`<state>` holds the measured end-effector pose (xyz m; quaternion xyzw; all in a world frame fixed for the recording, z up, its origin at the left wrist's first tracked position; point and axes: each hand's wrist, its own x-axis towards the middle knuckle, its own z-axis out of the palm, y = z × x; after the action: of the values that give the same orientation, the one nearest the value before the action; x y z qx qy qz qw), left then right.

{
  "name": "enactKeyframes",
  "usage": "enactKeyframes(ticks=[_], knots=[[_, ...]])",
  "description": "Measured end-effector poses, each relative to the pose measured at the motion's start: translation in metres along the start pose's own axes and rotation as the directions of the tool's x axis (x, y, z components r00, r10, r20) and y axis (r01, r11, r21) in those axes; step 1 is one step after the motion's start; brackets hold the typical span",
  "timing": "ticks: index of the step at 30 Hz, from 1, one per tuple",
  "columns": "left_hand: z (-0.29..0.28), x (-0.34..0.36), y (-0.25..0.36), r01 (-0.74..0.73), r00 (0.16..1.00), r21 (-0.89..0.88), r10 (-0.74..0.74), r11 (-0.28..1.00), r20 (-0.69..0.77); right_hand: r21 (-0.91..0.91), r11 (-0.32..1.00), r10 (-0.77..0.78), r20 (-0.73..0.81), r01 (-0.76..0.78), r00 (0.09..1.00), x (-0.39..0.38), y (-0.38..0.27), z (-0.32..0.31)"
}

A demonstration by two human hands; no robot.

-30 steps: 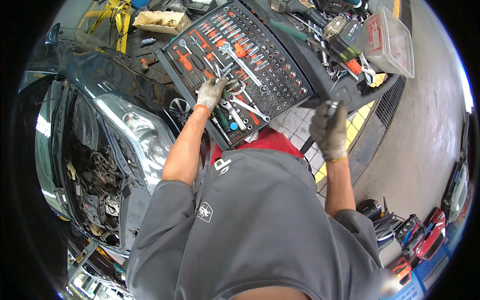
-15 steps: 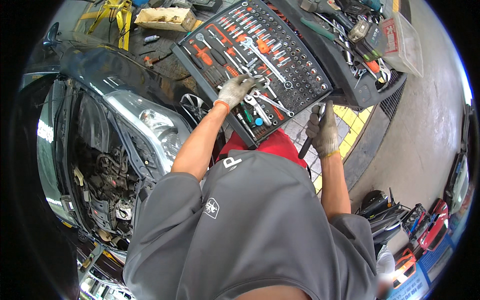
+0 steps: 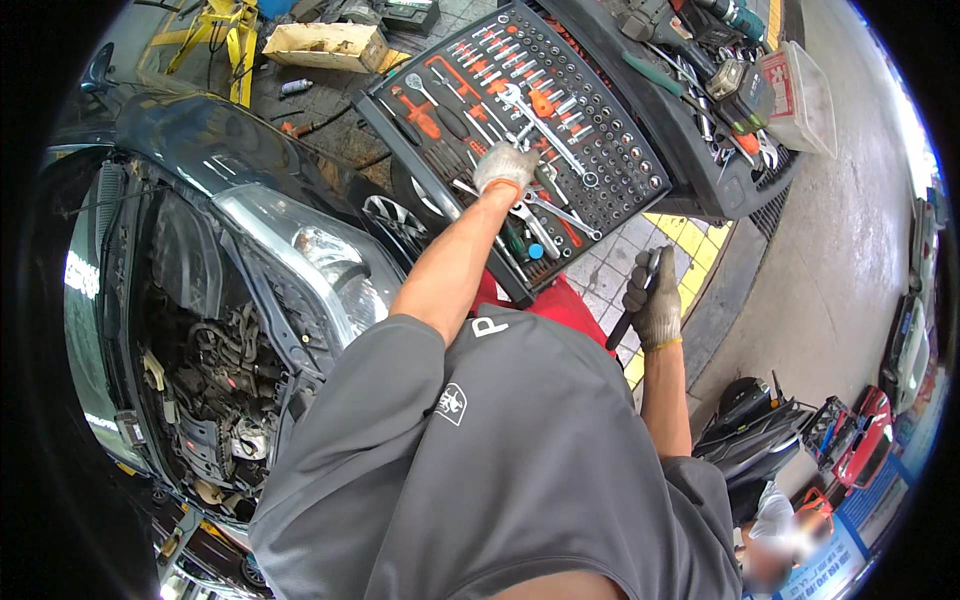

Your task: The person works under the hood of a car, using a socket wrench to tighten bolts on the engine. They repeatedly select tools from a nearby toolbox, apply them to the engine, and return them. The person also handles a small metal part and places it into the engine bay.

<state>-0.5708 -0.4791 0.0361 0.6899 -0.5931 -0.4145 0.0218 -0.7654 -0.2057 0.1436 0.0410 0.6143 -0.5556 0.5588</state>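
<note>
Now that the left hand (image 3: 507,170) has shifted toward the long wrench (image 3: 548,136) lying in the tool drawer (image 3: 411,158), the drawer's middle seems within its reach; whether it grips anything I can't tell. Beyond the drawer, the right hand (image 3: 657,303) clasps a dark-handled tool (image 3: 620,330).

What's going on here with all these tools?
A person in a grey top is at an open black drawer packed with metal sockets and hand tools, beside a dark car with its engine bay exposed. The left hand, in a pale knit glove, is down at the tools; whether it grips one is hidden. The right hand, gloved too, is held apart from the drawer, closed around a black-handled metal tool.
</note>
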Motion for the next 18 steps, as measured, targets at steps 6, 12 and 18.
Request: enactKeyframes(ticks=[6,12,18], knots=[[0.016,-0.032,0.012,-0.184,0.943,-0.008,0.179,0.983,0.28,0.042,0.999,0.012,-0.07,-0.01,0.997,-0.002,0.01,-0.01],[0.031,-0.057,-0.006,-0.402,0.881,0.023,0.38,0.915,0.282,0.029,1.0,0.008,-0.079,-0.006,0.997,0.001,0.006,-0.015],[0.004,-0.054,-0.045,-0.239,0.91,-0.256,0.308,0.937,0.279,-0.018,1.0,-0.007,-0.146,0.004,0.989,0.004,0.005,-0.029]])
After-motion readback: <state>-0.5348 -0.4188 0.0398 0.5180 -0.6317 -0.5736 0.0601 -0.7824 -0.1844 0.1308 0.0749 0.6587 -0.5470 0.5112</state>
